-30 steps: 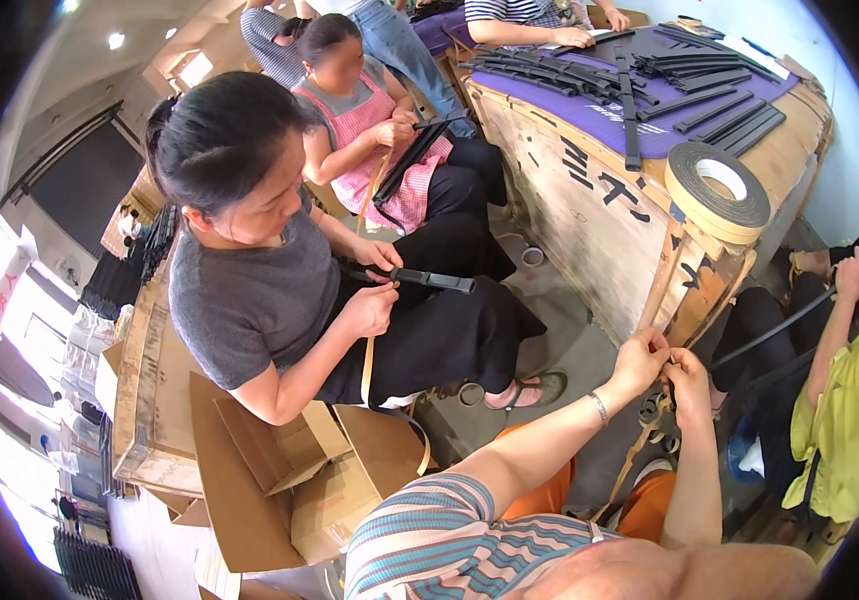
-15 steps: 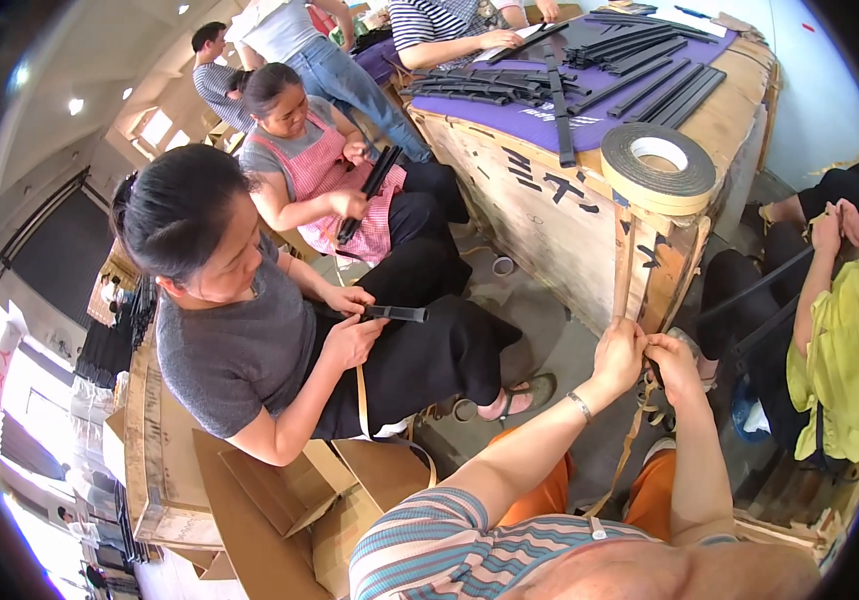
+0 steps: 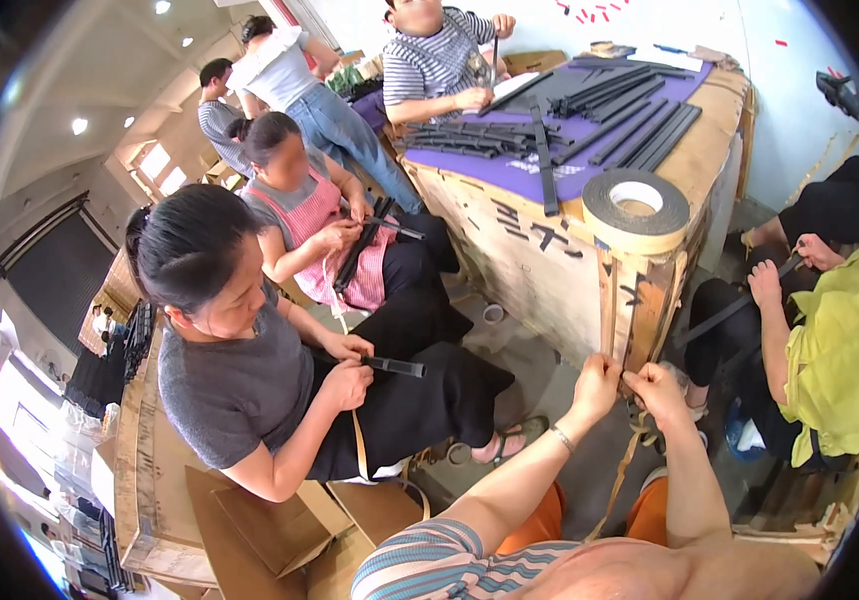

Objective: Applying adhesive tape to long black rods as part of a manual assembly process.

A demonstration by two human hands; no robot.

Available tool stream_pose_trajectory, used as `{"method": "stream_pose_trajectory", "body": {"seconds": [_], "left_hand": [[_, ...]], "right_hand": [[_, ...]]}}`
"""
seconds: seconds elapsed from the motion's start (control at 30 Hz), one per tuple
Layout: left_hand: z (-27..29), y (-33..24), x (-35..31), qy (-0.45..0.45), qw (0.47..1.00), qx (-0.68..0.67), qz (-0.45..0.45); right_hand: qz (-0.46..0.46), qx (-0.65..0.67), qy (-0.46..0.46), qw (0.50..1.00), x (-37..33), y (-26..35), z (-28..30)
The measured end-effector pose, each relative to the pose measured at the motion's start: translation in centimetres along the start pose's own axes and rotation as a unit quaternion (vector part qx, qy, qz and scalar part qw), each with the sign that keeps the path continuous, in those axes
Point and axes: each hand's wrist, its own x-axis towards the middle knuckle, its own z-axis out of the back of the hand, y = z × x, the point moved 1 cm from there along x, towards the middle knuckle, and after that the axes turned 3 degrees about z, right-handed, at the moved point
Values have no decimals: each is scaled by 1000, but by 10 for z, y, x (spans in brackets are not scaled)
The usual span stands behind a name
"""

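Note:
A thick roll of foam tape [image 3: 600, 222], dark on its flat face and tan around its side, lies on the near corner of the crate table. From it a tan tape strip [image 3: 608, 305] runs down to my hands. My left hand [image 3: 598, 388] is closed in a pinch on this strip just below the crate's top. Close beside it, my right hand [image 3: 658, 392] is also pinched, its fingertips nearly meeting the left ones. Exactly what lies between the fingertips is hidden. Under my right hand a loose, twisted tan strip [image 3: 618, 485] dangles towards my lap.
Many black strips [image 3: 640, 135] lie on a purple mat [image 3: 562, 182] on the wooden crate [image 3: 540, 265]. Co-workers sit at left, one holding a black piece [image 3: 395, 367]. A person in yellow-green [image 3: 840, 335] sits at right. An open cardboard box [image 3: 250, 540] stands at lower left.
The view has tilted, so the table sits lower. My hands stay together at the strip. The co-worker in the pink apron and the person in yellow-green have shifted their hands.

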Motion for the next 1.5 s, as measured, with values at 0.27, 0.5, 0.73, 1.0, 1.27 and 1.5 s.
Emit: {"method": "stream_pose_trajectory", "body": {"seconds": [0.27, 0.5, 0.73, 1.0, 1.27, 1.5], "left_hand": [[11, -9, 7, 35, 998, -44, 30], [9, -2, 5, 29, 998, -41, 39], [15, 1, 5, 10, 1000, -23, -2], [25, -11, 17, -112, 983, 50, -138], [75, -158, 207, -191, 864, 127, -448], [58, -161, 355, -25, 839, 520, -160]], "right_hand": [[21, 46, 44, 998, 5, 18, -2], [-23, 65, 56, 996, 4, 6, -2], [-3, -20, 52, 998, 0, 8, -3], [14, -1, 38, 999, 8, -5, -1], [-34, -23, 64, 997, 10, -12, 0], [-34, -41, 106, 993, 14, -15, -7]]}}
